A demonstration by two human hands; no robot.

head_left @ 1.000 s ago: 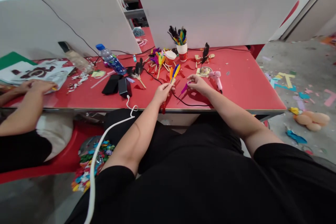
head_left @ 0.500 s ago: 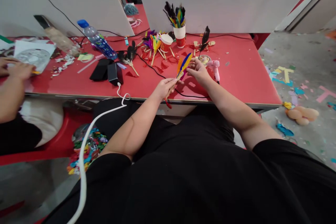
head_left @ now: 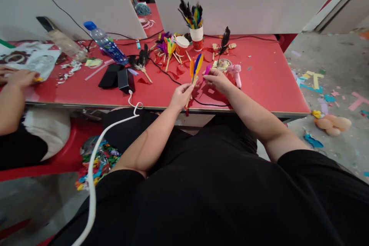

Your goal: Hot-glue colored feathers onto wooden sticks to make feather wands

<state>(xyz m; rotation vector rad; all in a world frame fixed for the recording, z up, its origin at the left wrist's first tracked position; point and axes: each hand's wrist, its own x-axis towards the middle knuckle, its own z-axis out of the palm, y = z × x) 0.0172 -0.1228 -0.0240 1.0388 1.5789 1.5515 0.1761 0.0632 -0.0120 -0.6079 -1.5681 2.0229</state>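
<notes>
My left hand point(head_left: 182, 95) is closed around a thin wooden stick point(head_left: 188, 102) with orange, blue and yellow feathers point(head_left: 196, 64) standing up from its top and a bit of red at its lower end. Between the fingertips of my right hand point(head_left: 216, 78) is a magenta feather point(head_left: 206, 71), held just right of the stick and apart from it. Close by my right hand lie a pink glue-gun-like tool point(head_left: 235, 73) and a small dish point(head_left: 224, 64). A black feather point(head_left: 225, 40) stands up behind the dish.
A paper cup of feathers point(head_left: 197, 36), a second cup point(head_left: 182, 46) and several feathered sticks point(head_left: 168, 48) stand at the back. Leftward are a bottle point(head_left: 105, 44), a black box point(head_left: 126, 80) with a white cable point(head_left: 93, 169), and another person's hand point(head_left: 24, 78).
The magenta feather has come out from beside the stick to the right in my right hand. My left hand has turned the stick more upright.
</notes>
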